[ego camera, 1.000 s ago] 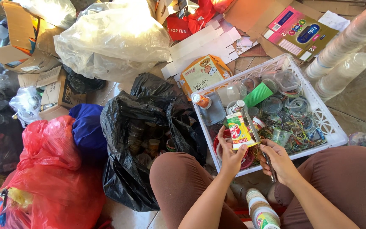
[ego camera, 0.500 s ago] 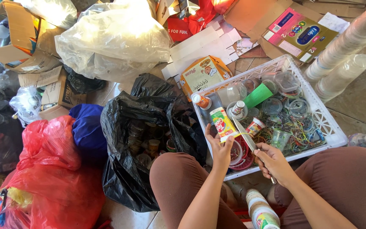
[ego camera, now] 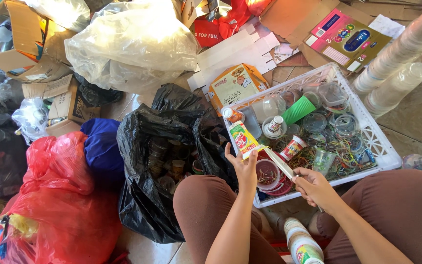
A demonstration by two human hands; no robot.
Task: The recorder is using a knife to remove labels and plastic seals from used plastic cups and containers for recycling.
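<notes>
- Left hand (ego camera: pixel 244 168) grips a small carton (ego camera: pixel 242 139) over the white crate's (ego camera: pixel 382 146) near corner.
- Right hand (ego camera: pixel 316 188) pinches a thin strip (ego camera: pixel 280 168), possibly peeled off it.
- Black bag (ego camera: pixel 162 161) just left.

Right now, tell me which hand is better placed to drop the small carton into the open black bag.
Left, probably. The left hand already holds the small carton, and the black bag opens on its side. The right hand is busy gripping a thin tool.
</notes>
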